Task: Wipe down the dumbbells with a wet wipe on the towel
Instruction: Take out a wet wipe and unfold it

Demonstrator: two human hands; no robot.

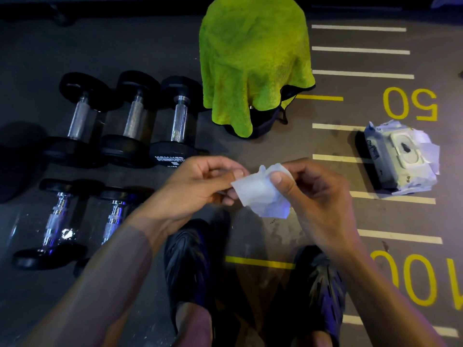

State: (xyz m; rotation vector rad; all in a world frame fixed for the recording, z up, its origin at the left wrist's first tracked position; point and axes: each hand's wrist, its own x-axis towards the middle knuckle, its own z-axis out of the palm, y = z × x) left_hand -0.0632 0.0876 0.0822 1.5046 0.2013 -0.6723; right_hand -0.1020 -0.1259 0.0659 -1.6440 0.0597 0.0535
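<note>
Wet wipe [260, 194] pinched between left hand [200, 186] and right hand [313, 196], crumpled, near side of green towel [253, 61]; five dumbbells [130, 121] left of towel; wipes pack [403, 159] right.

Five dumbbells [82, 116] — one towel [253, 58], one wipe [263, 194], one pack [400, 156].

Floor [288, 146] was dark rubber gym matting with white ruler lines, yellow ticks and yellow "50" and "100" marks. Five dumbbells [135, 116] lay on it at left: three in a far row, two nearer. A green towel [253, 58] draped over a dark object stood mid-floor. Wipes pack [403, 159] lay at right. Two dark shoes [190, 261] were planted at bottom.
</note>
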